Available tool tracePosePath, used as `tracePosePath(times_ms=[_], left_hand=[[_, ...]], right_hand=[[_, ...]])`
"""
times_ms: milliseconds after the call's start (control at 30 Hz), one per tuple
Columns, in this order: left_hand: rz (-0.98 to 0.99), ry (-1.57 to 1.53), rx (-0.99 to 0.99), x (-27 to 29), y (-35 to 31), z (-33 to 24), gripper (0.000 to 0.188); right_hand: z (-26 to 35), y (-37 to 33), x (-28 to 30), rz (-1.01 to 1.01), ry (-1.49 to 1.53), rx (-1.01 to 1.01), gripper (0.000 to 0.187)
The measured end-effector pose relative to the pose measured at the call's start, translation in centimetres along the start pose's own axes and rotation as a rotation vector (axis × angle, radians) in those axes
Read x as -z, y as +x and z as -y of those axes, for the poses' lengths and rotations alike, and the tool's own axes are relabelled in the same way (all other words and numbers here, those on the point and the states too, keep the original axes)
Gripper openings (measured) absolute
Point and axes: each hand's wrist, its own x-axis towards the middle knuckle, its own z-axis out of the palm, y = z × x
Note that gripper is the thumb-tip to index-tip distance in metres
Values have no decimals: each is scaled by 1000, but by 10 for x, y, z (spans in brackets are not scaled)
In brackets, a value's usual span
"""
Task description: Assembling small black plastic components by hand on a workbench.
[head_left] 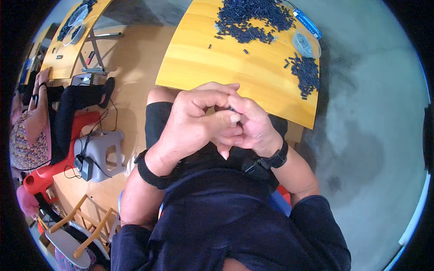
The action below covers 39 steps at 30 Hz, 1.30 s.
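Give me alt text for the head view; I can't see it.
Left hand and right hand meet at centre around a small dark piece, mostly hidden. On the yellow table beyond lie two heaps of short dark cylinders and a clear tub of pale bits; another person sits at left.

No legible text. Only candidate: blue-and-white box at the far right edge of the yellow table; pale marks along its blue side, maybe print, too small and blurred to make out. Letters, numbers or logo, can't tell from this view.
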Motion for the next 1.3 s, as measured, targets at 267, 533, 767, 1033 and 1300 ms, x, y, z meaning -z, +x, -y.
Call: tracePosePath(times_ms=[267, 533, 767, 1033, 1300], left_hand=[[-168, 84, 60, -19, -3, -19, 5], [-365, 350, -218, -20, -3, 0, 5], [-256, 526, 39, -23, 1, -7, 9], [-96, 349, 257, -5, 5, 59, 34], [-148, 392, 361, 11, 10, 72, 30]], right_hand=[[3, -5, 5, -31, -38, 152, 54], [2, -10, 12, -277, -334, 258, 48], [-3, -13, 17, -479, -1009, 554, 20], [22, -12, 76, -822, -1469, 451, 21], [88, -34, 196, -1119, -1848, 257, 25]])
